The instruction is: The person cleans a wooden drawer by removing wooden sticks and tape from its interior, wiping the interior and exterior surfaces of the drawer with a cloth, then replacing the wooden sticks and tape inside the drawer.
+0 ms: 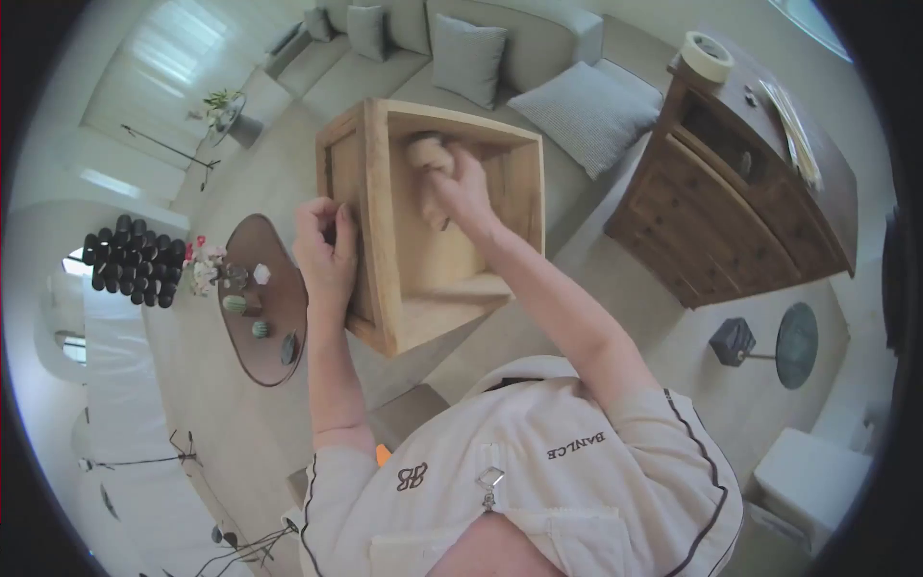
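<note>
A wooden drawer [386, 317] is held up in front of me, tilted so that its pale inside faces me. My left hand [327, 245] grips the drawer's darker front panel at the left, fingers curled; a knob under them, if any, is hidden. Inside the drawer, my right hand [463, 192] is closed on a tan, crumpled-looking cloth [430, 154], pressed near the inner wall. Motion blurs the cloth, and its exact kind is hard to make out.
A brown wooden cabinet [711, 212] with an open slot stands at the right, a roll of tape [707, 56] on top. Behind the drawer is a grey sofa [404, 82] with cushions. A low brown table [264, 337] with small plants stands at the left.
</note>
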Available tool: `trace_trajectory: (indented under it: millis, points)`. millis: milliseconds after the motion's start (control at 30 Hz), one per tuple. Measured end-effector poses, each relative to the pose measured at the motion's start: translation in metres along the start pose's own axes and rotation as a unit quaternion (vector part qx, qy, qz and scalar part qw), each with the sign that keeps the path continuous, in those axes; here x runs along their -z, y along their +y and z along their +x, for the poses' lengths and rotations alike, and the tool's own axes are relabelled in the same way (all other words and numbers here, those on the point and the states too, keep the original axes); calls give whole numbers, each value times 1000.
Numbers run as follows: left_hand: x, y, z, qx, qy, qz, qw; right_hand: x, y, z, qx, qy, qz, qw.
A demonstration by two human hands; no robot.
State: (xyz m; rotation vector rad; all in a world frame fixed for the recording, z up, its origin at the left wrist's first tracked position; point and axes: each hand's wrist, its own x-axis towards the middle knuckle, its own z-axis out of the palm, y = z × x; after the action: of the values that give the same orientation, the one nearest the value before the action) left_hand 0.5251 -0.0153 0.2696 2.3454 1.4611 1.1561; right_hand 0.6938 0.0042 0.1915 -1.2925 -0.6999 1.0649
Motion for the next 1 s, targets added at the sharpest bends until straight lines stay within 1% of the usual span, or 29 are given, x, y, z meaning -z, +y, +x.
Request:
trace_trajectory:
  millis: [33, 67, 100, 167, 200, 267, 300, 367, 400, 467, 500, 600, 667, 700, 767, 800, 867, 900, 967, 1000]
  points:
    - [-1, 4, 0, -7, 9, 4, 1000, -5, -1, -3, 104, -41, -7, 994]
    - [-1, 7, 0, -14, 17, 8, 1000, -10, -2, -8, 206, -81, -13, 975]
    - [-1, 11, 0, -16, 23, 12, 1000, -13, -3, -11, 256, -104, -15, 961]
    - [-11, 13, 9, -8, 22, 10, 1000, -12, -6, -4, 320, -174, -39, 931]
    - [-18, 12, 16, -4, 20, 10, 1000, -8, -4, 3, 333, -191, -43, 922]
    - [-23, 12, 22, 5, 38, -17, 999, 0, -1, 10, 335, -297, -39, 894]
    - [-22, 15, 23, 9, 44, -22, 999, 4, -1, 7, 334, -326, -36, 884]
    - [-19, 25, 23, 21, 58, -40, 997, 16, -7, -8, 326, -428, -47, 842]
    - [-18, 30, 22, 27, 62, -43, 997, 22, -9, -15, 323, -455, -48, 828]
    - [-21, 36, 25, 28, 64, -41, 997, 36, -12, -22, 330, -502, -93, 794]
    - [-23, 39, 26, 29, 64, -39, 997, 43, -12, -22, 331, -513, -103, 785]
    - [-27, 46, 28, 32, 52, -20, 998, 63, -7, -13, 286, -539, -144, 779]
    - [-27, 47, 29, 30, 44, -20, 998, 76, 5, -1, 337, -515, -315, 722]
    - [-27, 48, 29, 30, 43, -19, 998, 83, 10, 4, 349, -507, -356, 703]
    - [-25, 53, 29, 32, 41, -31, 998, 99, 19, 10, 432, -396, -444, 678]
    - [-25, 55, 29, 32, 41, -33, 998, 107, 20, 16, 452, -367, -464, 668]
    - [-24, 56, 31, 22, 51, -24, 998, 121, 13, 34, 426, -330, -576, 615]
    - [-24, 57, 32, 20, 55, -21, 998, 126, 7, 42, 420, -321, -602, 599]
    - [-24, 60, 32, 23, 56, -25, 998, 130, -8, 54, 575, -162, -467, 652]
    - [-24, 64, 32, 26, 55, -26, 998, 130, -13, 60, 607, -122, -428, 659]
